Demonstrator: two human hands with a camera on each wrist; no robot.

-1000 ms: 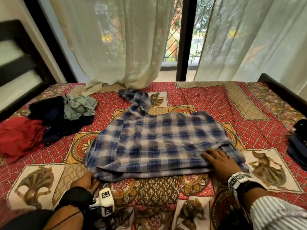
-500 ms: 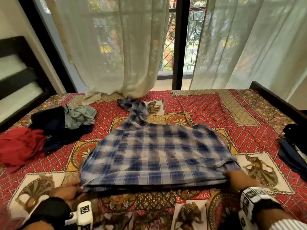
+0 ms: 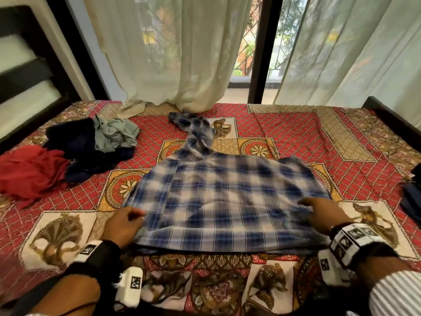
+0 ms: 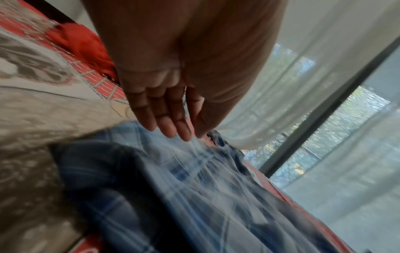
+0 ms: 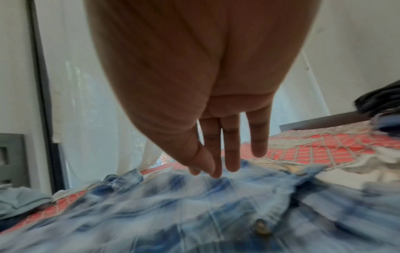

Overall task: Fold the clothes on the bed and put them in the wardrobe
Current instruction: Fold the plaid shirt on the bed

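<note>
A blue and white plaid shirt (image 3: 227, 190) lies spread on the patterned red bedcover (image 3: 296, 133), one sleeve (image 3: 198, 133) trailing towards the window. My left hand (image 3: 134, 216) is at the shirt's left side and pinches the cloth between thumb and fingertips; the left wrist view shows the shirt (image 4: 194, 188) tented up to the left hand (image 4: 188, 137). My right hand (image 3: 304, 201) is at the right side. In the right wrist view, the right hand (image 5: 212, 171) brings thumb and fingertips together on the shirt (image 5: 173, 214). The near part looks folded over.
A heap of unfolded clothes lies at the left: a red cloth (image 3: 29, 174), a dark navy garment (image 3: 75, 144) and a grey-green one (image 3: 114, 133). Dark clothes (image 3: 412, 190) sit at the right edge. Sheer curtains (image 3: 170, 53) hang behind the bed; a headboard (image 3: 22, 71) stands left.
Both hands took hold of the shirt's near hem and have moved forward, away from me, with the cloth. A second ago my right hand lay flat on the shirt.
</note>
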